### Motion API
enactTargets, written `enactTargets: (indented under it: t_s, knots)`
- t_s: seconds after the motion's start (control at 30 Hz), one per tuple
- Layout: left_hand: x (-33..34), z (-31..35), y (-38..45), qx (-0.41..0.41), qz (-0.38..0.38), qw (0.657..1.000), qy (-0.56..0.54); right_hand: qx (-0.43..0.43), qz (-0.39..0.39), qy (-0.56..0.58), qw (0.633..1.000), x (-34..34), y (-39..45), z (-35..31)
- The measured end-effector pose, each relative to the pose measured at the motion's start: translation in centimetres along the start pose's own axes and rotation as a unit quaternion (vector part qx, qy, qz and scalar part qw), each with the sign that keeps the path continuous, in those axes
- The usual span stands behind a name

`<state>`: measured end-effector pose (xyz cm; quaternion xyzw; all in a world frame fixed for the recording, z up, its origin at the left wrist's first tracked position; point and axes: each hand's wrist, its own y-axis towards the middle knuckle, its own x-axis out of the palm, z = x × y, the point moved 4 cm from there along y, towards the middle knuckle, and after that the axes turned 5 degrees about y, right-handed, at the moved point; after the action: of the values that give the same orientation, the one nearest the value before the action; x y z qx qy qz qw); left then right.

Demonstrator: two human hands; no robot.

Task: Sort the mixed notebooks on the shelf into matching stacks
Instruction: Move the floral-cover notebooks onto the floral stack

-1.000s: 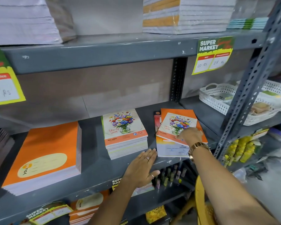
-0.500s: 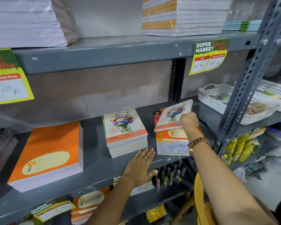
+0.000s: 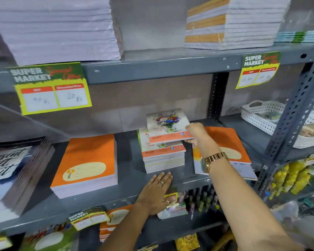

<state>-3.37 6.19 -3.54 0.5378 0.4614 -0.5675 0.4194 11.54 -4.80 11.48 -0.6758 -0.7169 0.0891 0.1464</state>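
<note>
My right hand (image 3: 197,133) grips a flower-cover notebook (image 3: 168,125) by its right edge and holds it just above the stack of matching flower notebooks (image 3: 162,154) in the middle of the grey shelf (image 3: 127,189). To the right lies a mixed pile topped by an orange notebook (image 3: 225,142). A thick stack of orange notebooks (image 3: 87,163) stands at the left. My left hand (image 3: 155,192) rests flat, fingers apart, on the shelf's front edge below the flower stack.
A dark-cover notebook stack (image 3: 13,174) sits at the far left. A white perforated basket (image 3: 272,116) stands at the right behind a slotted steel upright (image 3: 294,113). Paper stacks fill the shelf above; price tags (image 3: 53,87) hang from its edge.
My right hand lifted the flower notebook off the right pile and carried it left, over the flower stack. The left hand stayed on the shelf edge. The camera moved closer.
</note>
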Motion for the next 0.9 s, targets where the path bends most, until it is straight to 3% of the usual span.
enactTargets:
  t_s: [0.1, 0.17, 0.27, 0.4, 0.57, 0.73, 0.9]
  knots:
    - [0.2, -0.3, -0.9, -0.011, -0.005, 1.000, -0.005, 0.004, -0.017, -0.060, 0.998, 1.8, 0.4, 2.1]
    - [0.3, -0.2, -1.1, -0.016, -0.010, 1.000, -0.009, -0.021, -0.011, -0.161, 0.987, 2.3, 0.8, 3.2]
    - [0.2, -0.2, -1.2, -0.021, -0.007, 1.000, -0.008, -0.091, 0.064, -0.327, 0.938, 2.4, 0.5, 3.6]
    - [0.0, 0.1, -1.3, -0.025, -0.010, 1.000, -0.002, -0.156, 0.113, -0.433, 0.880, 2.9, -0.5, 3.3]
    - [-0.2, 0.5, -1.1, -0.034, -0.004, 0.999, 0.000, -0.172, 0.171, -0.431, 0.869, 0.3, -0.4, 2.2]
    - [-1.2, 1.9, 0.6, -0.025, -0.001, 0.999, -0.028, -0.112, 0.207, -0.414, 0.879, -5.3, 0.8, 2.6]
    - [-3.3, 4.3, 3.7, -0.012, 0.035, 0.998, -0.055, -0.059, 0.218, -0.447, 0.866, -11.0, 1.5, 3.7]
